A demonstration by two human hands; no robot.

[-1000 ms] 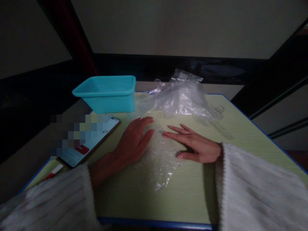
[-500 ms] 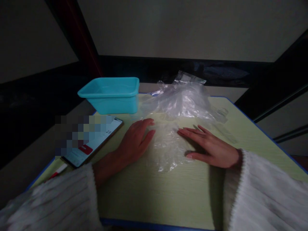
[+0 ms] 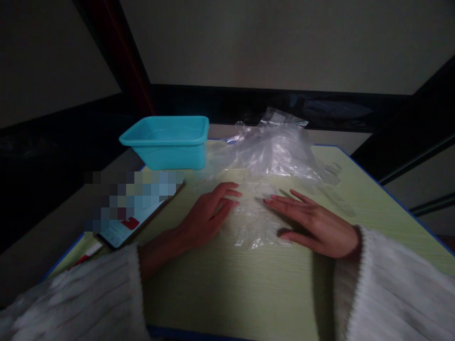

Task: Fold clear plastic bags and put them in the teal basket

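A crumpled clear plastic bag (image 3: 254,222) lies flat on the pale yellow-green table (image 3: 227,289), between my two hands. My left hand (image 3: 208,213) rests at the bag's left side, fingers stretched out over its edge and holding nothing. From the right, my right hand (image 3: 313,220) reaches over the opposite edge with its fingers spread and its thumb near the bag's lower right corner. Behind the flat bag, a loose heap of clear plastic bags (image 3: 280,149) spreads across the back of the table.
A turquoise plastic basin (image 3: 170,154) stands at the back left. A phone (image 3: 142,222) with a lit screen lies left of my left hand, and a red-and-white pen-like item (image 3: 87,253) is near my left sleeve. Blue trim (image 3: 387,189) edges the table.
My left hand has slid a little to the right over the bag, its thumb now closer to the fingers. My right hand has shifted slightly down. The view has moved a little.
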